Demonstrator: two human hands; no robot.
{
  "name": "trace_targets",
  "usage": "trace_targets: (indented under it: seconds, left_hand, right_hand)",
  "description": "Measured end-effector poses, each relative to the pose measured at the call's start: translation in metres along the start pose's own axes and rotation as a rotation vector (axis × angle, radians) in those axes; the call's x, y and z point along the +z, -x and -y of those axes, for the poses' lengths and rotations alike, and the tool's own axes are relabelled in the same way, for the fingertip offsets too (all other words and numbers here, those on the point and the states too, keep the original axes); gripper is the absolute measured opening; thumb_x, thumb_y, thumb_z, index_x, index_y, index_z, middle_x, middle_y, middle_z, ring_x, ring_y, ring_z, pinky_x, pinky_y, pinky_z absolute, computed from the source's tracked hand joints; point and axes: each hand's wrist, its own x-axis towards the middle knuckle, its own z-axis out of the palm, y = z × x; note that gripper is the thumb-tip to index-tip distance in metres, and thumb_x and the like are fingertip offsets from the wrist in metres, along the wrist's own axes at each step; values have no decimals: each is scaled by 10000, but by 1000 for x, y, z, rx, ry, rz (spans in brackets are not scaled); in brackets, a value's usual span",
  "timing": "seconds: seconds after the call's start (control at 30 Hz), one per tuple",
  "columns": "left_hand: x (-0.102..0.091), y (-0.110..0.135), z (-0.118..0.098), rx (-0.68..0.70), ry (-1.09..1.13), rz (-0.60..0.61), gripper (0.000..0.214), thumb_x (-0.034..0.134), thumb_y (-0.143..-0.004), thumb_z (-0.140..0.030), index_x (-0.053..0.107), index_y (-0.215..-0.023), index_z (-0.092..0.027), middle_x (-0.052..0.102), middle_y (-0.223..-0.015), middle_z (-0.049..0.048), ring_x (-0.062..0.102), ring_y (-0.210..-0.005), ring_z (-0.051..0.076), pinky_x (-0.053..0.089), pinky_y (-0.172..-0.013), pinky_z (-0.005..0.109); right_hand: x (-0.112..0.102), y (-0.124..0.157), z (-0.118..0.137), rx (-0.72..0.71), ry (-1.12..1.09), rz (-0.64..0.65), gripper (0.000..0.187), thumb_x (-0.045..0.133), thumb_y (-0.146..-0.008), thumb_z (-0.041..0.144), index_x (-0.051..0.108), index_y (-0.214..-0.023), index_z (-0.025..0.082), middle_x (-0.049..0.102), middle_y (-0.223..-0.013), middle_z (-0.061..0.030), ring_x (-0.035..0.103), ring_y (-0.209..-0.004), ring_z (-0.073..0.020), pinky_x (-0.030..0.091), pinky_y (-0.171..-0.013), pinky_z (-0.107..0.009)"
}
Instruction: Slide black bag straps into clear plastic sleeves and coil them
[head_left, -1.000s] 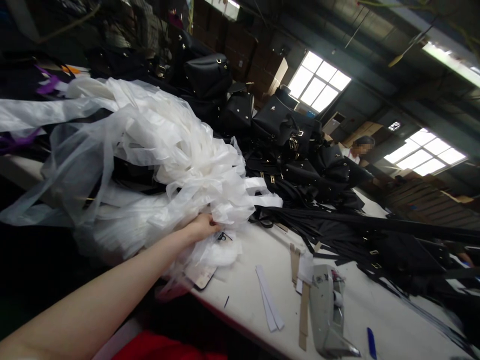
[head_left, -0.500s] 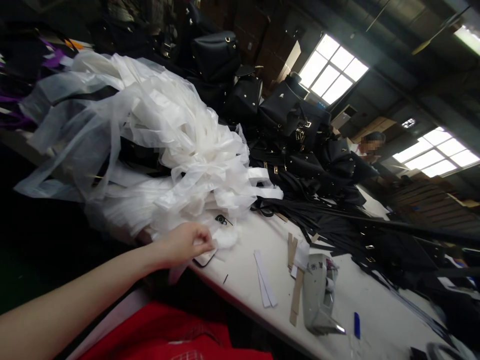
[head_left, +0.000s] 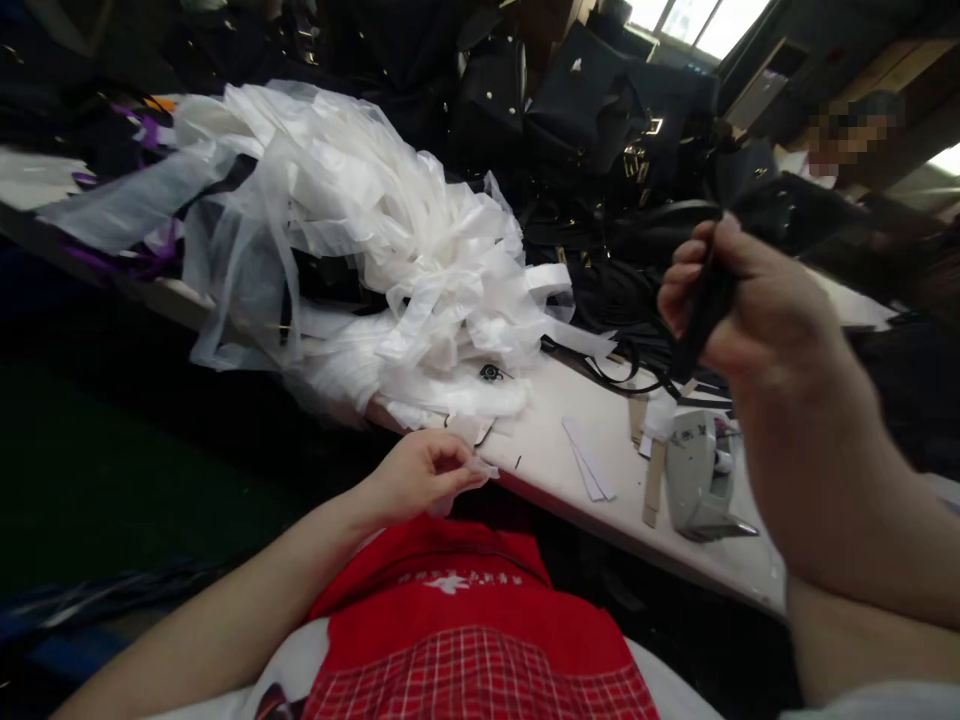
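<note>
My left hand (head_left: 424,472) is closed in a pinch near the table's front edge. A small bit of thin white plastic film (head_left: 486,468) sticks out from its fingertips. Raised at the right, my right hand (head_left: 765,300) is wrapped round a black strap (head_left: 706,308), which looks folded in the palm. Beyond the left hand lies a big tangled heap of white plastic film strips (head_left: 420,250). A phone with round camera lenses (head_left: 491,373) shows partly among the white film, most of it covered.
A grey tape dispenser (head_left: 691,475) stands on the white table (head_left: 540,440), beside brown card strips (head_left: 654,485) and white paper strips (head_left: 587,460). Black bags (head_left: 585,100) with gold fittings and black straps are piled behind. Another person (head_left: 847,150) is at the far right.
My right hand has come into view at the right with a black strap. My left hand has moved right and towards me, with film in its fingers. The view has tilted down.
</note>
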Motion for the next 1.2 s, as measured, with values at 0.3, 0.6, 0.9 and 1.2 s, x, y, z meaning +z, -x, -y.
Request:
trace_targets:
  seconds: [0.3, 0.6, 0.9, 1.2]
  left_hand:
    - [-10, 28, 23, 280, -283, 92, 175, 608, -907, -265, 768, -892, -196, 769, -943, 49, 697, -892, 163, 524, -840, 258]
    - [13, 36, 32, 330, -305, 350, 144, 595, -902, -204, 738, -910, -190, 752, -1033, 50, 678, -1000, 171, 490, -941, 276]
    - [22, 35, 25, 344, -297, 427, 158, 619, -913, -280, 742, -881, -185, 742, -912, 44, 683, -848, 157, 499, -767, 230]
    - [29, 39, 31, 362, -306, 426, 210, 603, -926, -333, 742, -862, -189, 740, -860, 34, 672, -788, 145, 482, -714, 213]
  right_hand:
    - [39, 119, -116, 684, -347, 237, 329, 702, -795, 481, 561, -821, 185, 457, -569, 82, 335, -370, -37, 258, -313, -164]
    - [42, 155, -122, 296, -107, 35, 313, 697, -835, 458, 529, -920, 209, 705, -799, 3, 636, -575, -100, 383, -390, -165]
    - [51, 178, -127, 65, -17, 42, 195, 568, -952, 396, 494, -901, 223, 707, -784, 18, 514, -438, -65, 367, -389, -184]
    - [63, 187, -124, -35, 89, -22, 183, 571, -949, 376, 506, -887, 216, 687, -795, 20, 569, -484, -62, 428, -428, -173]
